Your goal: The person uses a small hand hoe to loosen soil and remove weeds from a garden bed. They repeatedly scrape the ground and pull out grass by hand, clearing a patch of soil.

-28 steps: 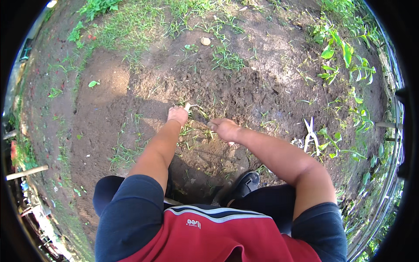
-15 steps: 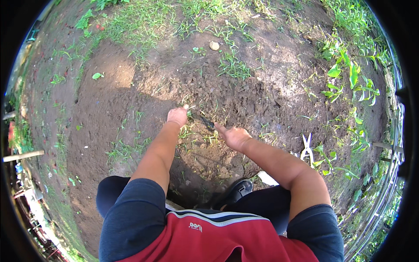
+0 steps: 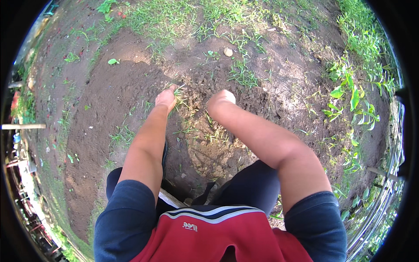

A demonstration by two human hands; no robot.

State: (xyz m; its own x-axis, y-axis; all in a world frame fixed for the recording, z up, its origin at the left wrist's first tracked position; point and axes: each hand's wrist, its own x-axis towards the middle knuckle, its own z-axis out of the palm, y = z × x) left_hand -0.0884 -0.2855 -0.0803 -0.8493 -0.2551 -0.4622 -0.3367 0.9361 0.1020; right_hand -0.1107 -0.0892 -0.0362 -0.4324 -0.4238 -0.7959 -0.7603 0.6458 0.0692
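1. On the bare, dark soil [image 3: 109,109] ahead of the crouching person, both hands reach down to the ground, the forearms coming in from the lower edge.
2. The left hand [image 3: 166,98] is closed around a small tuft of grass blades [image 3: 178,89]; the green blades stick out past the fingertips, at the upper right of the hand, and touch it.
3. The right hand [image 3: 220,99] sits just right of the left one, knuckles up and fingers curled under against the soil. Whether it grips anything I cannot tell, since the fingers are hidden beneath the hand.
4. Between and just below the two hands lies a patch of loose, crumbly earth [image 3: 205,148] with thin grass strands scattered over it.
5. A clump of grass [image 3: 242,75] grows just beyond the right hand, apart from it.
6. A small pale stone [image 3: 228,52] lies farther out, above that clump.
7. A single green leaf [image 3: 113,61] rests on the soil well to the upper left of the left hand.
8. Broad-leaved weeds [image 3: 351,98] stand along the right side, well apart from both hands.
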